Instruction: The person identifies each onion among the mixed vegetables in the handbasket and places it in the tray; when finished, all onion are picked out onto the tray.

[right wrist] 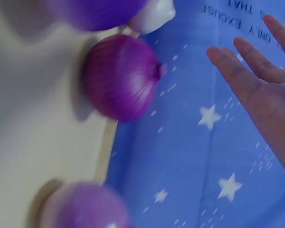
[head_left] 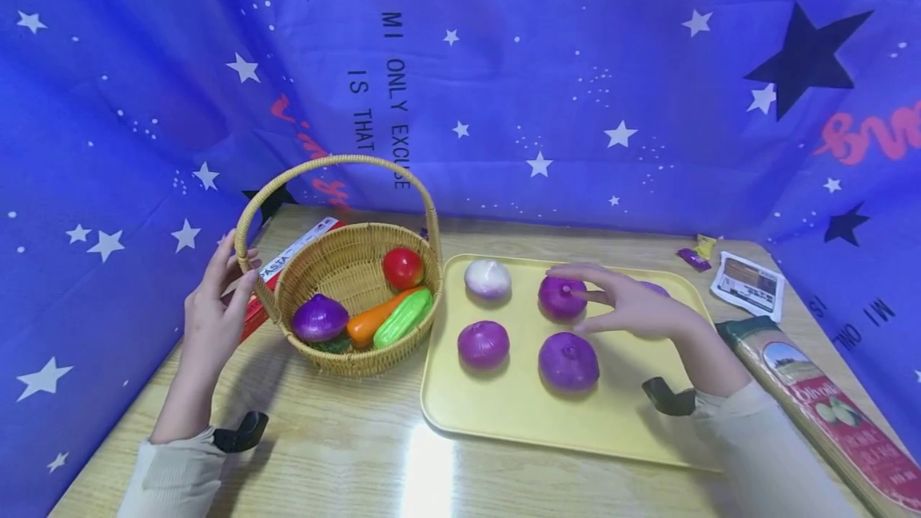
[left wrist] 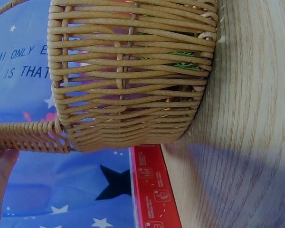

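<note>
My right hand (head_left: 586, 294) hovers over the yellow tray (head_left: 518, 410), fingers straight and spread just above a purple onion (head_left: 560, 300), holding nothing. In the right wrist view the hand (right wrist: 256, 80) is apart from that onion (right wrist: 121, 78). The tray also carries a white onion (head_left: 487, 278) and two more purple onions (head_left: 483, 344) (head_left: 568, 361); another is mostly hidden behind the hand. My left hand (head_left: 232, 270) rests with relaxed fingers against the left base of the wicker basket's handle (head_left: 245, 250). The basket (head_left: 360, 240) holds a purple onion (head_left: 319, 318), carrot (head_left: 367, 322), cucumber (head_left: 403, 316) and tomato (head_left: 402, 268).
A red pasta box (head_left: 288, 262) lies behind the basket, also in the left wrist view (left wrist: 152, 190). A long spaghetti packet (head_left: 827, 406) lies along the table's right edge, with a white sachet (head_left: 748, 284) and small wrappers (head_left: 693, 259) beyond it. Blue star cloth (head_left: 576, 86) walls the table.
</note>
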Motion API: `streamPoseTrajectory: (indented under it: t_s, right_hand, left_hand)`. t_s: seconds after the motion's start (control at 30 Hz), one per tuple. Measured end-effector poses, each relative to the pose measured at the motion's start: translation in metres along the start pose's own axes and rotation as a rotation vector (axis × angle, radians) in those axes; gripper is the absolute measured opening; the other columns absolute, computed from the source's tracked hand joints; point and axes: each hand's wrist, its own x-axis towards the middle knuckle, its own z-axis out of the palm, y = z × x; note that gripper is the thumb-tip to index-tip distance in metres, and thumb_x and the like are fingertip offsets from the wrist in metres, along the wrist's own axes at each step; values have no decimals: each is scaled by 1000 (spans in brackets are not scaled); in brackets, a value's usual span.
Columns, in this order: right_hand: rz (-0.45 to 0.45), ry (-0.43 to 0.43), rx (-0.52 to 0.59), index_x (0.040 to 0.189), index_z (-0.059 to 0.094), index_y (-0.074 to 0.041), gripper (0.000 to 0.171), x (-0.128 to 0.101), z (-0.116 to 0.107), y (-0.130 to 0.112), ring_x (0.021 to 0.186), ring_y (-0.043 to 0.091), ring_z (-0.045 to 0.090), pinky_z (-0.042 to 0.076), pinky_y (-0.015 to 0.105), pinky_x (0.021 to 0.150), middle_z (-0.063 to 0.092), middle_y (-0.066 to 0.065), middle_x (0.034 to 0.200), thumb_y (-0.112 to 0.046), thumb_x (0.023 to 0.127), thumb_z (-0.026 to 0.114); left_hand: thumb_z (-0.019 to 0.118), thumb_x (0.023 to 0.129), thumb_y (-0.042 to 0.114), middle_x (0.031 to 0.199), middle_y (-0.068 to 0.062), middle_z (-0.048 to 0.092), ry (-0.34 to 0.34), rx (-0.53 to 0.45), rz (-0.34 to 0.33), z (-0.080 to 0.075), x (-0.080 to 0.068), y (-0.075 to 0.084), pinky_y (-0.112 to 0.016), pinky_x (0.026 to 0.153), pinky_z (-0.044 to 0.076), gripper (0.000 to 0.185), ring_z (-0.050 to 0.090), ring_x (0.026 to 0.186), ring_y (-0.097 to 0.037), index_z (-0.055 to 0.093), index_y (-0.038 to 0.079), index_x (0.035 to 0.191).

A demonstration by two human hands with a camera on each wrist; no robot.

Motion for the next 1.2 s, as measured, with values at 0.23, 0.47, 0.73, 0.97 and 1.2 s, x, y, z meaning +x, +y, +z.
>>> streamPoseTrajectory:
  t_s: [0.23, 0.47, 0.73, 0.97, 1.2]
  right_hand:
    - [66, -54, 21, 143, 37, -31, 72, 39, 5, -38, 140, 31, 30, 31, 56, 111, 31, -5, 153, -26, 81, 74]
    - [-151, -160, -37, 145, 37, -18, 72, 97, 10, -73, 140, 23, 32, 34, 48, 113, 35, 0, 151, -24, 83, 72]
    - [-233, -212, 34, 146, 35, -18, 70, 164, 31, -111, 137, 20, 38, 35, 39, 113, 37, 3, 151, -19, 85, 70]
    - [-302, -261, 243, 144, 37, -9, 63, 214, 62, -126, 139, 22, 36, 37, 33, 112, 37, 6, 151, -7, 87, 64]
    - [-296, -269, 272, 143, 41, -13, 56, 251, 87, -122, 136, 20, 41, 40, 31, 109, 45, 2, 146, -14, 90, 60]
  left_hand:
    - [53, 95, 9, 123, -16, 62, -8, 13, -2, -3, 3, 0, 1, 83, 42, 59, 50, 104, 18, 33, 32, 146]
    - [52, 96, 10, 123, -16, 62, -8, 18, 6, -6, 4, -2, 2, 83, 41, 58, 48, 103, 21, 33, 32, 146]
    - [53, 96, 13, 123, -16, 63, -17, 39, -4, -8, 4, -3, 2, 81, 41, 58, 47, 101, 22, 32, 35, 146]
    - [53, 96, 13, 124, -15, 62, -28, 25, -21, -8, 1, -4, 1, 83, 41, 59, 47, 106, 20, 32, 35, 146]
    - [54, 95, 13, 125, -15, 62, -29, -12, -1, -3, -1, -1, -1, 84, 43, 59, 49, 107, 18, 32, 32, 147]
